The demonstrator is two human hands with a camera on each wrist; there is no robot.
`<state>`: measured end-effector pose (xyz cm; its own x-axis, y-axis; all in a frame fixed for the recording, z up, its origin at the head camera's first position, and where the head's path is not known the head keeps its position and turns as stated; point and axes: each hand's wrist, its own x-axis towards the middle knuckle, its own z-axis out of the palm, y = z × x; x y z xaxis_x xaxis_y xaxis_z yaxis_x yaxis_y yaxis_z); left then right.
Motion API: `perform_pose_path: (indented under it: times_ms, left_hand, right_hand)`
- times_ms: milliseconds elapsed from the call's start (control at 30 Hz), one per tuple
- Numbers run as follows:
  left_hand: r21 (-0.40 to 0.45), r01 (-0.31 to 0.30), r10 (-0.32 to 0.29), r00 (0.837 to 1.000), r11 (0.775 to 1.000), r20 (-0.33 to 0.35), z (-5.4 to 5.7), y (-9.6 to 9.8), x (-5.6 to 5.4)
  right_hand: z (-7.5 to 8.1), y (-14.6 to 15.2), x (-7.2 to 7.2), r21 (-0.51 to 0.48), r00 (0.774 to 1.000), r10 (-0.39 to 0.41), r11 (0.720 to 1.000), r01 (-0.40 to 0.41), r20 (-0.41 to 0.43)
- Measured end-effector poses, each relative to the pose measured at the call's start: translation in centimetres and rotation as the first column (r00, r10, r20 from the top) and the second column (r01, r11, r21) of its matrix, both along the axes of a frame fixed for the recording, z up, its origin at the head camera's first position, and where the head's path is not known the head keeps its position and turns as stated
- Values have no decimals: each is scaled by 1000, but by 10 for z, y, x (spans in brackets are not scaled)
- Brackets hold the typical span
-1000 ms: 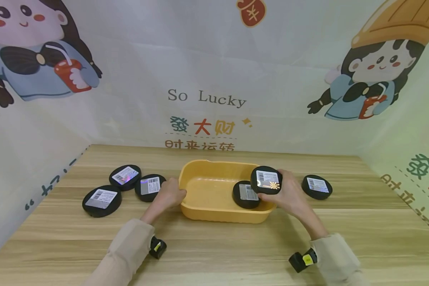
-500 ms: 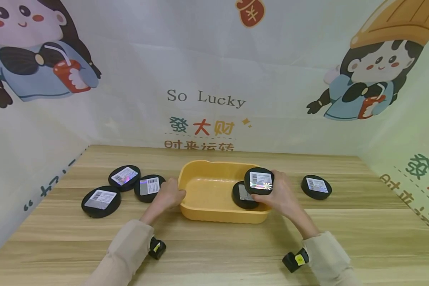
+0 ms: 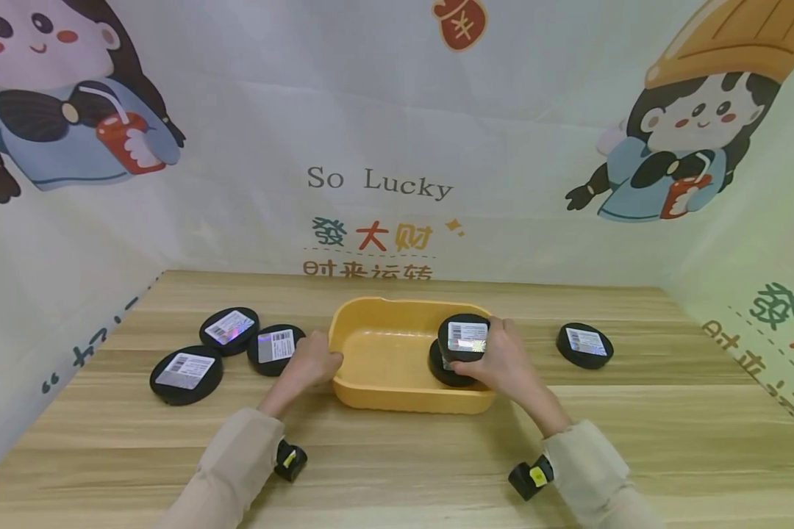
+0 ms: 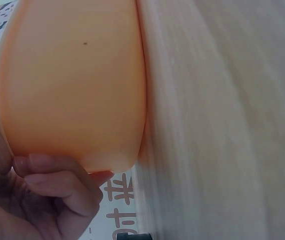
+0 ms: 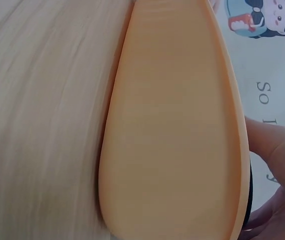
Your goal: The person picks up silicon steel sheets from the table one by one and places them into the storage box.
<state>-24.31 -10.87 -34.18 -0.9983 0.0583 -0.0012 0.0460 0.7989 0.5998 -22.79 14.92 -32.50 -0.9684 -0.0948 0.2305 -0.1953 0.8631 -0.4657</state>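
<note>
A yellow plastic bin (image 3: 397,401) stands on the table. At its left end, my left hand (image 3: 312,358) pinches the rim between thumb and fingers, plain in the left wrist view, where the bin wall (image 4: 77,90) shows above the hand (image 4: 57,200). Over the bin's right part, my right hand (image 3: 504,358) grips a round black disc (image 3: 463,338) with a silver barcode label. Beneath it lies a second black disc (image 3: 445,373), partly hidden; whether the two touch I cannot tell. In the right wrist view the bin wall (image 5: 175,125) hides most of the held disc.
Left of the bin lie three more labelled black discs: a near one (image 3: 187,375), a far one (image 3: 229,330) and one beside my left hand (image 3: 275,350). Another disc (image 3: 585,346) lies to the right. A printed cloth (image 3: 384,110) hangs behind the table.
My right hand has moved left and slightly down with the held disc, from the bin's right rim to above the disc inside. My left hand keeps its hold on the rim.
</note>
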Motion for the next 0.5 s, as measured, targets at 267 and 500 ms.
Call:
perform_pose_path:
  times_ms: [267, 500]
  left_hand:
    - [4, -4, 4, 1000, 1000, -3, 0, 0, 0]
    - [2, -8, 8, 1000, 1000, 1, 0, 1, 0]
  right_hand:
    - [2, -9, -2, 14, 997, -39, 999, 39, 71]
    - [0, -14, -5, 39, 993, -69, 997, 65, 97]
